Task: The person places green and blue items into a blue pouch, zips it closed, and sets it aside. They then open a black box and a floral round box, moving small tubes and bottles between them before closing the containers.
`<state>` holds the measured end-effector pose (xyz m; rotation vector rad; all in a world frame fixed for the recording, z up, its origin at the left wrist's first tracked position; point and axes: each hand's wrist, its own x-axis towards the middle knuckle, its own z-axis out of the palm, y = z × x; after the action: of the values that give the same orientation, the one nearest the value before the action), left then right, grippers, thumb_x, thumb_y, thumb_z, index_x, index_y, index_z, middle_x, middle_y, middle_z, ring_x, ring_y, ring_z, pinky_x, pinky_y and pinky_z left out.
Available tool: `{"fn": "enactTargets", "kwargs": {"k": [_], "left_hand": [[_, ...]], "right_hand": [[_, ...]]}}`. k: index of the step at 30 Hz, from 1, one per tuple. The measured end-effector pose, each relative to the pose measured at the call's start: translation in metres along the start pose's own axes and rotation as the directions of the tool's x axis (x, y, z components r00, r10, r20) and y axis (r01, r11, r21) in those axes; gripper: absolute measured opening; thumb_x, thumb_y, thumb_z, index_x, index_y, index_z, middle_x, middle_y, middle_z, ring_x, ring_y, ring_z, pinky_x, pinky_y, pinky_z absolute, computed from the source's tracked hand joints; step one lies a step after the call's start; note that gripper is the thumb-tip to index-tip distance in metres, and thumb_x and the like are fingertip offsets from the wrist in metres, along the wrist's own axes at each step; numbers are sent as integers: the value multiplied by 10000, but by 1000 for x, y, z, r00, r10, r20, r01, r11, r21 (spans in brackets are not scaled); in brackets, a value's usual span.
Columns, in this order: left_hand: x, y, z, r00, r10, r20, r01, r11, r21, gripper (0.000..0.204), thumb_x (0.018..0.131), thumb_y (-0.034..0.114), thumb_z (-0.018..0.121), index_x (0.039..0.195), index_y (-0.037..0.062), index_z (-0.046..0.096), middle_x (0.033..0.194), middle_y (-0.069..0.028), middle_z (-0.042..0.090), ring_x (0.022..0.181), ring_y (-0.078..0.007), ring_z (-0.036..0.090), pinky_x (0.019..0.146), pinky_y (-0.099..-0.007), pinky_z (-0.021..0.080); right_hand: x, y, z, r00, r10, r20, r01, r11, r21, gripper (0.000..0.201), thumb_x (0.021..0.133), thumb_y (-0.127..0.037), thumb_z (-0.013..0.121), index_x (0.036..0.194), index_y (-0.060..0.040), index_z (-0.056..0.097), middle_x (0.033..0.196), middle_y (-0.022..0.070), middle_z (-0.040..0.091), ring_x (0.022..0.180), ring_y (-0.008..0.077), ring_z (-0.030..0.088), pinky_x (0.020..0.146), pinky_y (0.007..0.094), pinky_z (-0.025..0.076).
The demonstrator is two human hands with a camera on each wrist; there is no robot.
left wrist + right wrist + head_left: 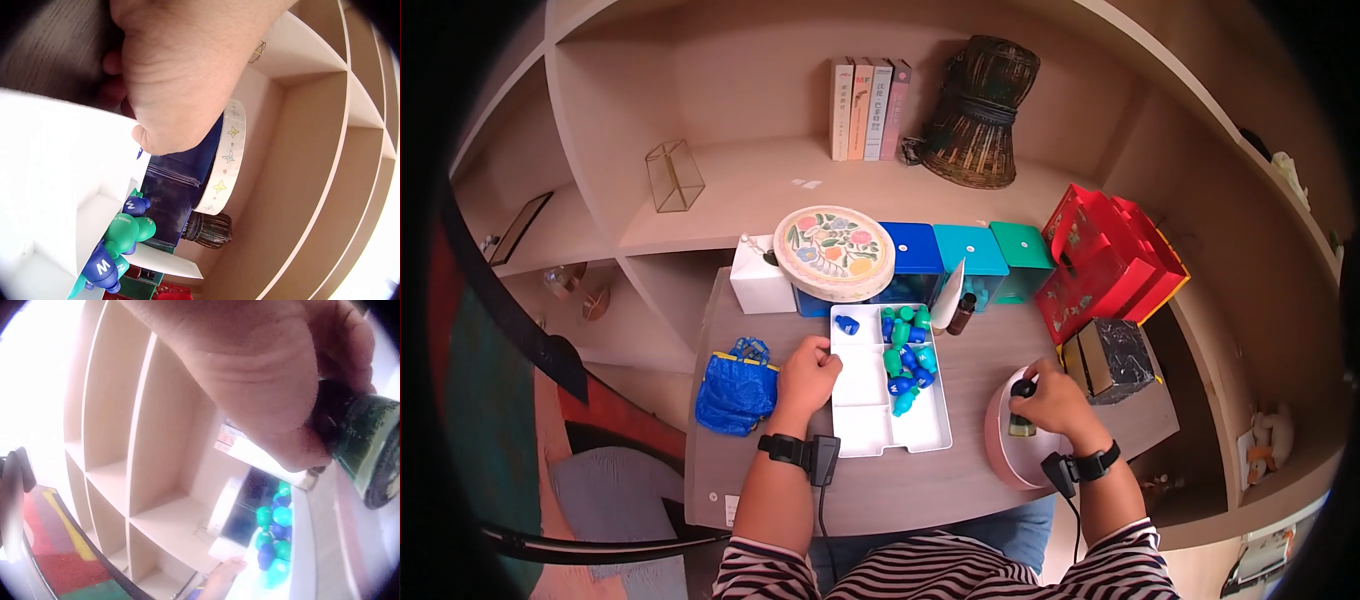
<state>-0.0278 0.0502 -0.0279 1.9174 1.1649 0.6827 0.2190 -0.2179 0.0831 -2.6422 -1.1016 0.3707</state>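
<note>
In the head view the right hand (1055,402) pinches the dark cap of a small green-tinted bottle (1021,425) over the pink bowl (998,440); the right wrist view shows the bottle (370,447) tilted below the fingers of the right hand (262,381). The left hand (808,375) rests at the left edge of the white divided tray (862,420), its fingers partly hidden in the left wrist view. Blue, green and teal capsule-like pieces (907,360) fill the tray's right compartment, and one blue piece (847,325) lies in its upper left compartment.
Left of the tray sits a blue bag (738,392). Behind it stand a white box (762,280), a floral oval lid (834,253), lidded bins (970,250), a white tube (949,298) and a brown bottle (962,314). A red bag (1100,265) and black box (1122,355) are at right.
</note>
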Motion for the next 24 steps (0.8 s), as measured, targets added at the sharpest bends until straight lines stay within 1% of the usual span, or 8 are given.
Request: {"fn": "enactTargets", "kwargs": {"k": [2, 4, 5, 6, 8, 12, 15, 24], "left_hand": [[0, 5, -2, 1000, -9, 19, 9, 1000, 19, 334, 833, 225, 693, 1116, 47, 671, 844, -99, 721, 831, -296, 703, 772, -410, 535], [1, 4, -1, 1000, -9, 17, 8, 1000, 21, 335, 833, 227, 692, 1117, 49, 671, 848, -99, 721, 832, -298, 703, 774, -410, 535], [1, 3, -1, 1000, -11, 15, 10, 1000, 26, 336, 833, 229, 691, 1117, 50, 671, 851, -98, 722, 834, -299, 704, 775, -410, 535], [1, 3, -1, 1000, -9, 13, 8, 1000, 25, 336, 833, 229, 691, 1117, 50, 671, 851, -98, 722, 834, -299, 704, 775, -410, 535], [1, 2, -1, 1000, 1, 16, -1, 1000, 27, 342, 831, 232, 690, 1120, 51, 670, 859, -98, 723, 837, -302, 704, 775, -412, 536], [1, 1, -1, 1000, -2, 9, 2, 1000, 27, 350, 825, 234, 692, 1122, 50, 668, 860, -98, 725, 841, -304, 705, 775, -415, 538], [2, -1, 0, 1000, 8, 14, -8, 1000, 7, 354, 824, 236, 691, 1123, 48, 669, 857, -98, 726, 842, -305, 706, 774, -418, 540], [0, 4, -2, 1000, 0, 27, 0, 1000, 23, 344, 825, 228, 692, 1119, 52, 668, 851, -99, 728, 839, -308, 706, 769, -421, 540]], "right_hand": [[4, -5, -14, 999, -18, -43, 20, 999, 45, 541, 721, -348, 795, 1106, -10, 620, 984, 247, 710, 931, 386, 708, 843, 430, 554], [13, -10, -25, 958, -166, -235, 218, 951, 218, 521, 748, -306, 797, 1123, 6, 613, 994, 240, 712, 916, 366, 715, 821, 423, 560], [17, -18, -30, 957, -179, -230, 239, 934, 267, 502, 772, -261, 801, 1146, 11, 606, 1005, 227, 716, 912, 357, 716, 820, 420, 560], [23, -25, -29, 955, -181, -233, 242, 933, 266, 502, 772, -261, 801, 1146, 11, 606, 1005, 227, 716, 912, 357, 716, 820, 420, 560], [37, -38, -18, 929, -254, -270, 323, 912, 254, 517, 764, -223, 818, 1174, 6, 602, 1033, 225, 717, 929, 372, 714, 832, 422, 559], [69, -54, 19, 939, -285, -191, 315, 937, 148, 505, 756, -177, 803, 1187, -5, 605, 1046, 252, 707, 980, 414, 692, 866, 467, 553], [82, -59, 40, 920, -333, -205, 354, 932, 77, 501, 763, -178, 802, 1188, -1, 603, 1038, 264, 703, 988, 423, 684, 882, 474, 545], [91, -60, 53, 927, -290, -236, 332, 929, 162, 505, 785, -181, 801, 1197, 4, 577, 1061, 246, 706, 996, 439, 677, 875, 489, 545]]}}
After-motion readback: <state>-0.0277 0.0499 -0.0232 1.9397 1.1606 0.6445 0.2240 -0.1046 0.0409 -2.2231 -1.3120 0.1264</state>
